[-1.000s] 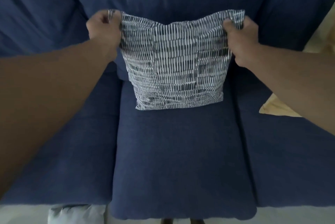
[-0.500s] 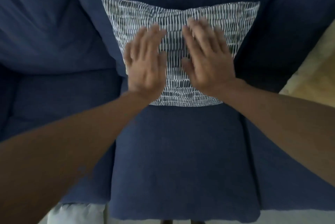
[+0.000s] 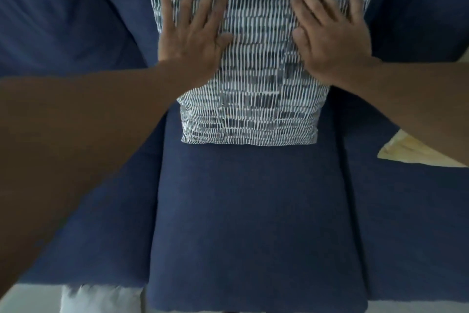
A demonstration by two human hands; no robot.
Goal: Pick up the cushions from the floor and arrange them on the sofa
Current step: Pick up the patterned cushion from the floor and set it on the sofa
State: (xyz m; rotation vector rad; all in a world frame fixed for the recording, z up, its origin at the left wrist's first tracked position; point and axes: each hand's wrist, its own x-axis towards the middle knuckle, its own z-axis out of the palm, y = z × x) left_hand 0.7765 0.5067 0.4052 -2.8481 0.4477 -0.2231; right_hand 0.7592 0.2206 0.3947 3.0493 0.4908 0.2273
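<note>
A blue-and-white patterned cushion (image 3: 256, 89) stands upright on the middle seat of the dark blue sofa (image 3: 253, 211), leaning against the backrest. My left hand (image 3: 193, 31) lies flat on the cushion's upper left part, fingers spread. My right hand (image 3: 332, 33) presses flat on its upper right part, fingers apart. Neither hand grips the fabric. Both hands are a little blurred.
A pale yellow cushion (image 3: 411, 150) lies on the right seat, partly hidden behind my right forearm. A light grey cushion (image 3: 101, 297) shows on the pale floor below the sofa's front edge at the lower left.
My hands let go of the cushion's top corners, pressed flat on its middle, and have now slid apart and up toward its upper corners. The cushion stays against the backrest.
</note>
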